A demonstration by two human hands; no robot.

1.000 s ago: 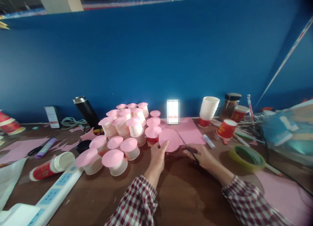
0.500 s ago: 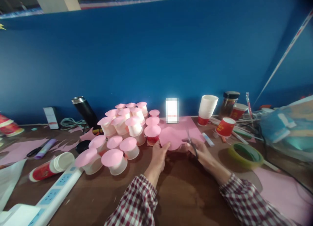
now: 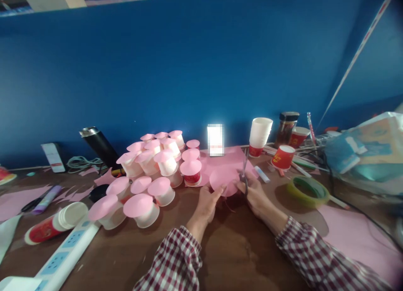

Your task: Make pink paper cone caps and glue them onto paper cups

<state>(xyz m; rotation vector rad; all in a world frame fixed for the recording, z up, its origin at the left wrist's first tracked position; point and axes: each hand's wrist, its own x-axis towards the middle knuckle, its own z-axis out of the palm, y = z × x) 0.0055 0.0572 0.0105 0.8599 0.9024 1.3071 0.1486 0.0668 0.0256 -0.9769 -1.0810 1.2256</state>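
Observation:
My left hand pinches the lower edge of a round pink paper piece, thumb on top. In my right hand is a pair of scissors, its blades pointing up and away from me. The right fingertips lie close beside the paper's right edge; I cannot tell whether they touch it. Behind the round piece a larger pink sheet lies on the table. To the left stand several upturned paper cups topped with pink paper discs.
A white power strip and a tipped stack of cups lie at left, near a black bottle. At right are stacked white cups, a red cup, a glue stick and a tape roll.
The scissors have turned more upright and the right hand has come slightly nearer the paper. A thin strip now shows below the round piece. The whole view has shifted a little.

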